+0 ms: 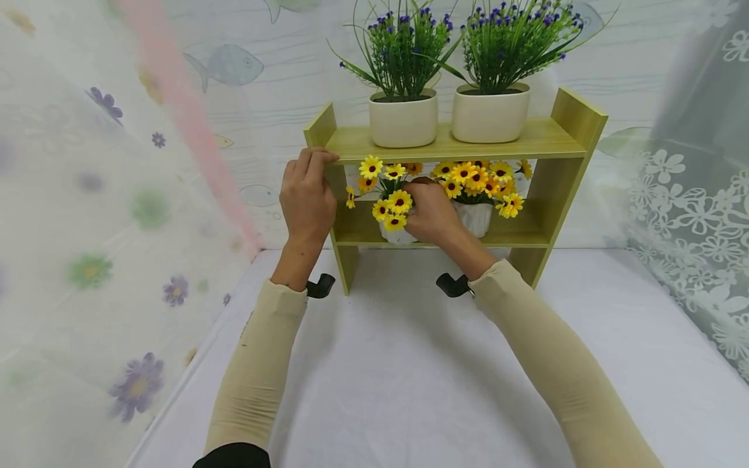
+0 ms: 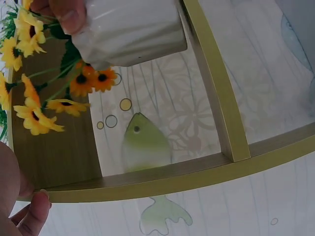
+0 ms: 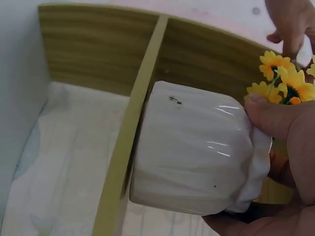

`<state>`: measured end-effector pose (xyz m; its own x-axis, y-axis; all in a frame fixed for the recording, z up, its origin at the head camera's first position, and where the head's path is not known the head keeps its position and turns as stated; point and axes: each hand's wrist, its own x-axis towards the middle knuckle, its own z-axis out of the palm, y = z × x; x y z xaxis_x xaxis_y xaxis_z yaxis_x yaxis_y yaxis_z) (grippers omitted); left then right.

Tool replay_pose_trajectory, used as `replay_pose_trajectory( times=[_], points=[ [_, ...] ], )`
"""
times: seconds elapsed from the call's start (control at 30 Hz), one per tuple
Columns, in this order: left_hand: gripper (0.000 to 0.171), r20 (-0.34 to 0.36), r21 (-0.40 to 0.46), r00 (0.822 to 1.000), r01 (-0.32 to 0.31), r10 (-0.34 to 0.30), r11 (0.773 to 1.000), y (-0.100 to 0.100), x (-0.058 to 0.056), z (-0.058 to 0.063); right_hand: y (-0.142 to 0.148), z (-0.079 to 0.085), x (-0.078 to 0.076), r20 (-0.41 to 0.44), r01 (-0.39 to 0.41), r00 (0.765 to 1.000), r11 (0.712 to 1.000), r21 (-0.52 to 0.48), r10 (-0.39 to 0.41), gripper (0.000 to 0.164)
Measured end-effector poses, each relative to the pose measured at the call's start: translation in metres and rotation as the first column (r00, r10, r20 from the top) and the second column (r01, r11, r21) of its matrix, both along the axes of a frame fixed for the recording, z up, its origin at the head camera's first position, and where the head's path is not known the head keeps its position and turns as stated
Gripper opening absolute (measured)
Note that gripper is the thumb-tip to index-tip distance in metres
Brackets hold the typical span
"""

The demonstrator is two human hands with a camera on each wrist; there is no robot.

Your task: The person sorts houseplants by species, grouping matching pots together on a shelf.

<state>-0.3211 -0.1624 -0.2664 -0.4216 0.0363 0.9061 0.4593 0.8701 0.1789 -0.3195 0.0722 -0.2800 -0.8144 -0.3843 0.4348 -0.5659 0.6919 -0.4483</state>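
My right hand (image 1: 434,211) grips the rim of a white ceramic flowerpot (image 3: 197,147) with yellow daisy-like flowers (image 1: 398,201), at the left part of the wooden shelf's lower board (image 1: 503,227). In the right wrist view the thumb lies over the pot's rim, with other fingers below it. My left hand (image 1: 308,195) holds the upper left corner of the shelf, fingertips on the top board's edge. A second white pot (image 1: 475,218) with yellow and orange flowers (image 1: 476,179) stands to the right, partly behind my right hand and wrist.
Two cream pots (image 1: 404,120) with purple-flowered plants stand on the shelf's top board (image 1: 550,136). The shelf stands at the back of a white-covered table (image 1: 380,364), against a fish-patterned backdrop (image 1: 228,65). Patterned curtains (image 1: 690,214) hang at both sides.
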Motion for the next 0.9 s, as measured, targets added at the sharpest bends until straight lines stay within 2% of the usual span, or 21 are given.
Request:
replay_pose_trajectory(
  times=[0.2,0.37,0.5,0.67,0.8,0.9],
  points=[
    [0.036,0.003,0.0,1.0,-0.004,0.004,1.0,0.001,0.002,0.001,0.002,0.002,-0.008,0.114,0.005,0.993,0.999,0.049,-0.011,0.073],
    [0.036,-0.012,0.004,1.0,0.004,-0.004,1.0,0.0,0.001,0.003,0.002,0.004,-0.011,0.118,0.003,0.993,0.997,0.071,-0.011,0.074],
    [0.035,-0.012,-0.004,1.0,0.005,-0.005,1.0,0.0,0.0,0.003,0.002,0.0,-0.008,0.101,0.027,0.994,0.999,0.047,-0.032,0.071],
    [0.034,-0.004,-0.005,1.0,0.007,-0.007,1.0,0.0,0.001,0.004,0.003,-0.014,0.002,0.046,0.035,0.998,0.998,-0.047,-0.033,0.062],
    [0.034,-0.004,-0.003,1.0,0.006,-0.006,1.0,0.0,0.001,0.004,0.008,-0.029,0.013,-0.074,0.002,0.997,0.997,-0.083,-0.008,0.059],
    [0.034,-0.004,-0.003,1.0,0.008,-0.008,1.0,-0.001,0.001,0.005,0.014,-0.041,0.02,-0.183,-0.044,0.983,0.996,-0.082,0.029,0.059]
  ],
)
